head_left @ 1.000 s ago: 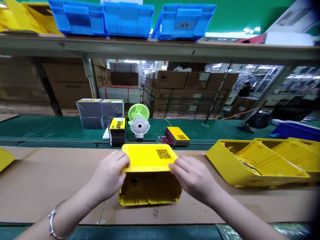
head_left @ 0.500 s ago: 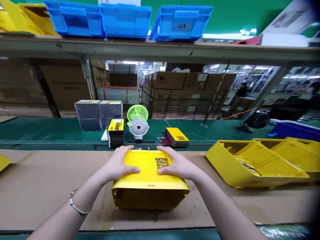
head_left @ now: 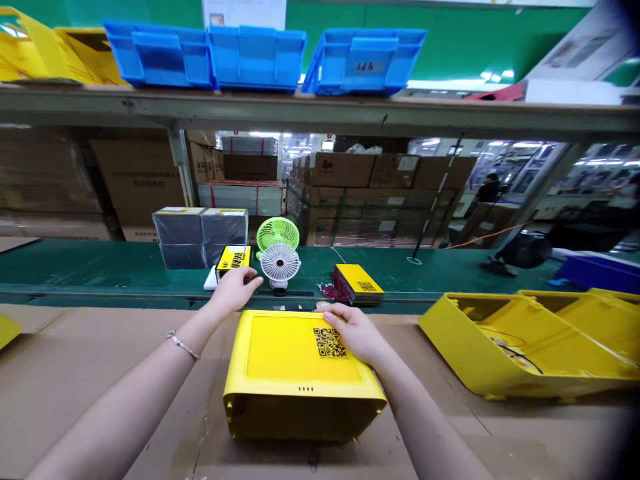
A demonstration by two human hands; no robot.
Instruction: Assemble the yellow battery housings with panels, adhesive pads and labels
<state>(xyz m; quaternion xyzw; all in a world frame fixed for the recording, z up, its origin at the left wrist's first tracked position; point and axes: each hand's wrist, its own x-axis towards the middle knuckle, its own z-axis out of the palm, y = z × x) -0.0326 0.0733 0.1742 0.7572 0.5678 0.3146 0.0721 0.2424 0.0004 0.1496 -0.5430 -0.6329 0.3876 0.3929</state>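
Note:
A yellow plastic housing [head_left: 285,347] with a QR code on its top panel stands on the cardboard, its dark hollow side facing me. My right hand [head_left: 353,330] grips its far right corner, fingers at the back edge and palm along the side. Away from the housing, my left hand [head_left: 233,293] reaches over the front of a stack of yellow-and-black printed pieces [head_left: 234,257], thumb and fingers apart. Whether it touches the stack I cannot tell. Just right of that hand stands a small white fan [head_left: 280,262], with a green fan [head_left: 277,231] behind it.
More yellow housings [head_left: 500,360] lie open at the right, wires inside. Yellow panels with red wires [head_left: 359,283] are stacked on the green bench [head_left: 435,270]. Grey wrapped blocks [head_left: 200,237] stand at the back left. Blue bins [head_left: 257,60] line the shelf above.
My left hand has let go of the housing and moved forward and left to the printed stack. My right hand has shifted toward the far right corner, its thumb off the QR code.

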